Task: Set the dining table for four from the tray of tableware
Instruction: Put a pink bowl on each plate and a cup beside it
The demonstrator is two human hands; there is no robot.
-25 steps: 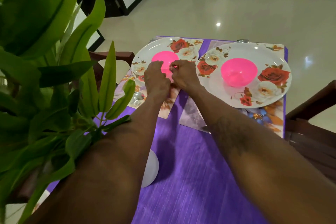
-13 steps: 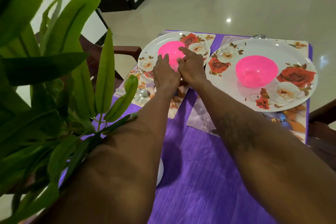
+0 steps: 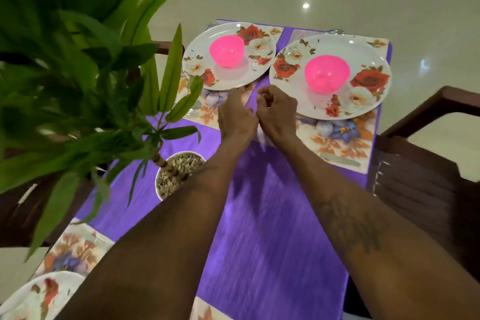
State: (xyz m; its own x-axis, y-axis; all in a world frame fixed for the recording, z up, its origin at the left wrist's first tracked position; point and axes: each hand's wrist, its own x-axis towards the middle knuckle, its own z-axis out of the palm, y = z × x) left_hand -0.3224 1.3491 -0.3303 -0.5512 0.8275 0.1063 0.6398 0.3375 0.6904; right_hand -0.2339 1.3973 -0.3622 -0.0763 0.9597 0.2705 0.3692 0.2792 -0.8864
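Head view: the left hand (image 3: pixel 237 118) reaches out with straight fingers, their tips at the near rim of the left plate (image 3: pixel 200 60), grasping nothing. Touching it, the right hand (image 3: pixel 278 114) has its fingers curled; whether they pinch anything cannot be told. Both are over the purple cloth (image 3: pixel 272 215) near the table's far edge. The left plate carries a pink bowl (image 3: pixel 227 50), and the right plate (image 3: pixel 335 44) carries a second bowl (image 3: pixel 326 74). A potted plant (image 3: pixel 176 174) stands by the left edge.

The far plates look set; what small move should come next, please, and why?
Probably draw the left hand and right hand back toward the near plate: both far plates carry a pink bowl, the hands look empty, its visible part shows none.
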